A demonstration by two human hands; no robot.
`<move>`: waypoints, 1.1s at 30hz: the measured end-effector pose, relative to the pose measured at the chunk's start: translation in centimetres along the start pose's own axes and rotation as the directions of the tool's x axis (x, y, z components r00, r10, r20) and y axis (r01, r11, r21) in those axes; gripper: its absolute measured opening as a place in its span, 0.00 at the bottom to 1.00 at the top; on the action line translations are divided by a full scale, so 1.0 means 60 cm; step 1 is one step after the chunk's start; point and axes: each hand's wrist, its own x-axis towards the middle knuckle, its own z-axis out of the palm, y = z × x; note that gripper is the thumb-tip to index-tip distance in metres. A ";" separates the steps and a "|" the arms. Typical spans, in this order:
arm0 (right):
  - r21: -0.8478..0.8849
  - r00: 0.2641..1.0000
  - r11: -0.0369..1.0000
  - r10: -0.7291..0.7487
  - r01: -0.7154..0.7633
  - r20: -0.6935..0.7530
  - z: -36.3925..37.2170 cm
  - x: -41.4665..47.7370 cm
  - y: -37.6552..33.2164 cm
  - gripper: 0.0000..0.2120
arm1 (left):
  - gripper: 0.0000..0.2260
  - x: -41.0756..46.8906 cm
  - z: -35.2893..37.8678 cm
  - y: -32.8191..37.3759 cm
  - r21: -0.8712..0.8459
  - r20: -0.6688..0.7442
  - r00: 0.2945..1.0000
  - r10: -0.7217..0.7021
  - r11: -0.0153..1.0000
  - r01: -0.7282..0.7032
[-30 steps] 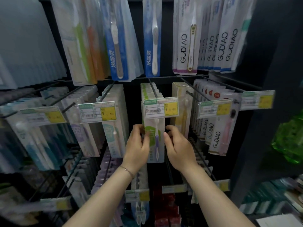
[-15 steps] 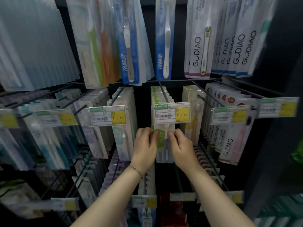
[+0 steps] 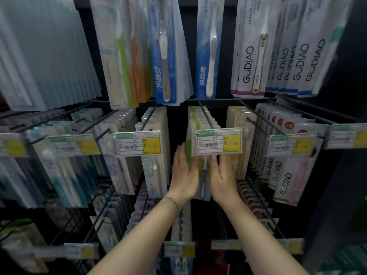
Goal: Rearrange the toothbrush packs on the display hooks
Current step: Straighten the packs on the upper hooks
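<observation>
The green-and-purple toothbrush pack (image 3: 204, 176) hangs at the front of its row on the centre display hook (image 3: 206, 116), just below the price label (image 3: 218, 141). My left hand (image 3: 183, 175) and right hand (image 3: 224, 175) bracket it, fingers straight, palms flat against its two sides, gripping nothing. GUDIAO packs (image 3: 282, 181) hang to the right.

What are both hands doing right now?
Left hand: open, flat against the green-and-white plastic toothbrush pack.
Right hand: open, pressing the same pack.

Black back panel (image 3: 178, 122); dark upright post (image 3: 335, 185) at right; dim light.
</observation>
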 end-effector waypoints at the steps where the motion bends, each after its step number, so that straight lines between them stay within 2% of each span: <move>1: 0.046 1.000 0.999 0.014 -0.015 0.009 0.004 0.001 0.001 0.14 | 0.32 0.002 0.004 0.000 -0.025 0.022 1.000 -0.016 1.000 0.017; 3: 0.129 0.998 0.990 0.055 -0.060 0.037 0.011 0.000 -0.004 0.14 | 0.33 0.002 0.011 0.003 -0.126 0.079 0.995 -0.065 0.989 0.075; 7: 0.254 0.984 0.952 0.153 -0.171 0.091 0.018 0.001 -0.008 0.16 | 0.25 -0.009 0.018 0.022 -0.251 0.181 0.975 -0.128 0.953 0.172; 12: 0.233 0.962 0.934 0.250 -0.270 0.113 0.016 0.011 -0.007 0.15 | 0.23 -0.001 0.025 0.018 -0.304 0.158 0.979 -0.130 0.937 0.174; 16: 0.197 0.952 0.933 0.280 -0.300 0.124 0.014 0.017 -0.014 0.12 | 0.22 0.000 0.023 0.025 -0.310 0.162 0.979 -0.124 0.935 0.170; 20: 0.217 0.949 0.929 0.269 -0.301 0.163 0.004 0.016 -0.023 0.14 | 0.23 0.000 0.019 0.022 -0.306 0.152 0.983 -0.103 0.941 0.145; 23: 0.244 0.952 0.923 0.268 -0.297 0.146 -0.006 0.013 -0.022 0.15 | 0.28 0.002 0.018 0.008 -0.419 0.135 0.985 -0.111 0.894 0.158; 26: 0.266 0.953 0.915 0.289 -0.302 0.087 -0.010 0.021 -0.015 0.15 | 0.40 0.014 0.023 -0.011 -0.606 0.147 0.957 -0.248 0.743 0.286; 28: 0.325 0.921 0.864 0.381 -0.384 0.077 -0.009 0.032 -0.009 0.16 | 0.41 0.028 0.030 -0.026 -0.682 0.144 0.925 -0.353 0.641 0.351; 31: 0.451 0.811 0.690 0.562 -0.567 0.161 -0.004 0.051 -0.010 0.24 | 0.37 0.042 0.026 -0.014 -0.702 0.098 0.911 -0.401 0.621 0.348; 33: 0.478 0.776 0.629 0.593 -0.612 0.213 -0.001 0.053 -0.011 0.22 | 0.32 0.047 0.029 -0.010 -0.727 0.119 0.901 -0.416 0.581 0.365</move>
